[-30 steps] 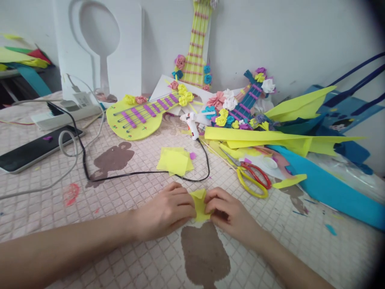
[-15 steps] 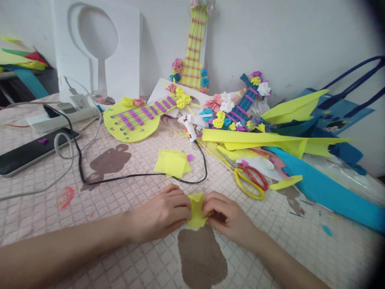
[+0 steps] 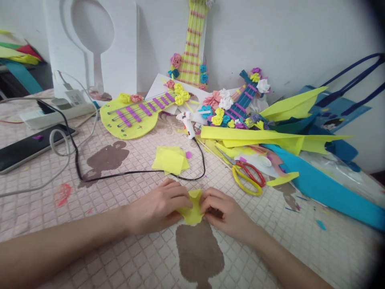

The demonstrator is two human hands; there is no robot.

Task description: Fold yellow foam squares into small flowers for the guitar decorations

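both hands meet low on the surface (image 3: 126,257), just in front of the stack of yellow squares (image 3: 169,159), with one small yellow paper piece (image 3: 191,208) pinched between them. left hand (image 3: 156,208) has its fingers closed on the piece's left edge, thumb tucked under; right hand (image 3: 227,214) has its fingers curled shut on the right edge. the piece is held bunched and partly folded, standing up off the cloth, likely so both sets of fingertips can work the crease at once. the stack lies flat just beyond the hands, close enough to draw from. one pair of scissors (image 3: 248,176) with one red and one yellow handle rests to the right of the stack, blades pointing back toward it. one white glue gun (image 3: 188,123) lies behind the stack, its black cord (image 3: 120,174) looping around the stack's near side and off left. three paper guitars counted: a yellow one (image 3: 136,116) lying flat left-behind the stack, a second yellow one (image 3: 192,44) propped upright on the wall, a blue one (image 3: 242,102) leaning right-behind. one phone (image 3: 27,146) far left of the stack. loose yellow and blue sheets (image 3: 270,136) heaped to the right; number unclear.
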